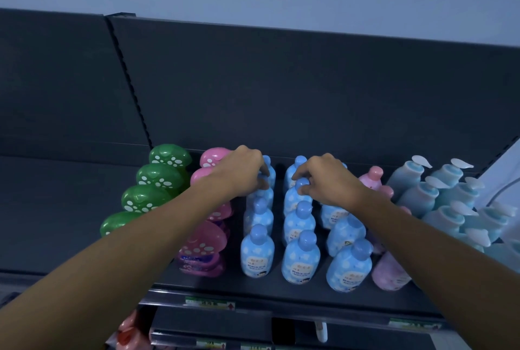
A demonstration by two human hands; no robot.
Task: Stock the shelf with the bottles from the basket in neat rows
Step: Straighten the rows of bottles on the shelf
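straightening the blue rows

while both arms reach deep over the shelf [213,289], the left hand [244,171] and right hand [326,181] each pinch a rear blue bottle [297,195] by its cap, probably to line the rows up. fingers curl shut; the left's bottle is mostly hidden. no basket shows.

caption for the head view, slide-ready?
Both hands, left and right, grip blue bottles near the back of the shelf, straightening rows.

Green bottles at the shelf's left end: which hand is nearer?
Left. The left hand grips a blue bottle two rows right of the green bottles; the right hand is farther right.
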